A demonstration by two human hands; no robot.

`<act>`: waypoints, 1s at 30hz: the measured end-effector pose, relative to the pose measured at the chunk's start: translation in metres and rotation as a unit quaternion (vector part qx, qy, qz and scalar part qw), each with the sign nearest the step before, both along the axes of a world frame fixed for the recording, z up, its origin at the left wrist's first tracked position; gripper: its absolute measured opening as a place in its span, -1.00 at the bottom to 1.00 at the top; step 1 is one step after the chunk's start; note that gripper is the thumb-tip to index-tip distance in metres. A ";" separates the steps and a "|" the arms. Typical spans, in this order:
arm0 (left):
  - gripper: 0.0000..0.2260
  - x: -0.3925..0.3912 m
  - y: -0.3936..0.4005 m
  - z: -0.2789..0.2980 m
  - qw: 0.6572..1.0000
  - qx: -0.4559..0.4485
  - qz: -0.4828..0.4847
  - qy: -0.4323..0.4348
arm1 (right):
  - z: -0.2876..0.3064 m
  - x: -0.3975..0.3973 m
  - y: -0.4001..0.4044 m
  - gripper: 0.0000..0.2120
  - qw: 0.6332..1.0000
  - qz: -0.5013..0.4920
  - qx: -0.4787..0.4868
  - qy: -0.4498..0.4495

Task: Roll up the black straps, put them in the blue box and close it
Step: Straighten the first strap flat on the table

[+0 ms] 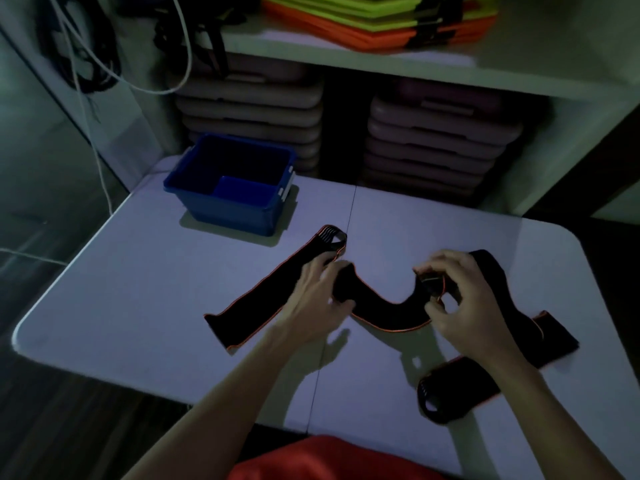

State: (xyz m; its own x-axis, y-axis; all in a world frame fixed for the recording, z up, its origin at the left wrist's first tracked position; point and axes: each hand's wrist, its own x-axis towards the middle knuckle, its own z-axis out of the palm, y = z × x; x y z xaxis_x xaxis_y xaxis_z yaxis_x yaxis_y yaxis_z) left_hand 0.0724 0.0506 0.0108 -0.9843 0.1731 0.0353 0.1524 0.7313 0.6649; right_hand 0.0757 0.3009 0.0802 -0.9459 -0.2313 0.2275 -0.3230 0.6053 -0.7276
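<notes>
Black straps with orange edging lie across the white table [138, 323]. One strap [388, 315] curves between my hands; my left hand [320, 299] presses and grips its left end, and my right hand [453, 299] pinches its partly rolled right end. A second strap [256, 299] stretches flat from front left up to a loop near the table's middle. A third strap [540, 327] runs under my right forearm to a looped end at the front right. The open blue box [235, 185] stands at the back left, nothing visible inside. No lid is in view.
A white shelf unit stands behind the table with stacked pinkish trays [436, 147] below and green and orange mats [381, 19] on top. White and black cables [97, 64] hang at the back left. The table's front edge is near my red clothing [329, 459].
</notes>
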 end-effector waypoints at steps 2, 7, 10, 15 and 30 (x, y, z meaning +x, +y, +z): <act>-0.32 -0.012 0.025 0.025 0.997 0.044 -0.056 0.012 | 0.029 -0.003 -0.012 -0.48 0.994 0.024 -0.105 -0.023; -0.57 -0.026 0.053 0.072 0.942 0.310 -0.068 -0.109 | 0.065 -0.031 -0.035 -0.53 0.960 0.029 -0.272 -0.060; -0.75 -0.031 0.037 0.081 0.892 0.422 -0.027 -0.157 | 0.058 -0.054 -0.037 -0.58 0.950 0.005 -0.298 -0.096; -0.89 -0.039 -0.005 0.086 0.938 0.332 -0.034 -0.090 | 0.038 -0.078 -0.053 -0.83 0.919 -0.008 -0.325 -0.224; -0.64 -0.002 -0.158 0.047 0.944 -0.034 0.135 -0.298 | -0.017 -0.151 -0.114 -0.90 0.957 -0.161 -0.078 -0.229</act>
State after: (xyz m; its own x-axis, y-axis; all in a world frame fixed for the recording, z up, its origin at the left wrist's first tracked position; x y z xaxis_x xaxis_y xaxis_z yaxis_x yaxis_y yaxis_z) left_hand 0.0707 -0.1073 0.0580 -0.8339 -0.1050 -0.5419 -0.4328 0.7337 0.5238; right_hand -0.0749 0.1866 0.0635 -0.9713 0.0910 -0.2197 0.2357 0.4922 -0.8380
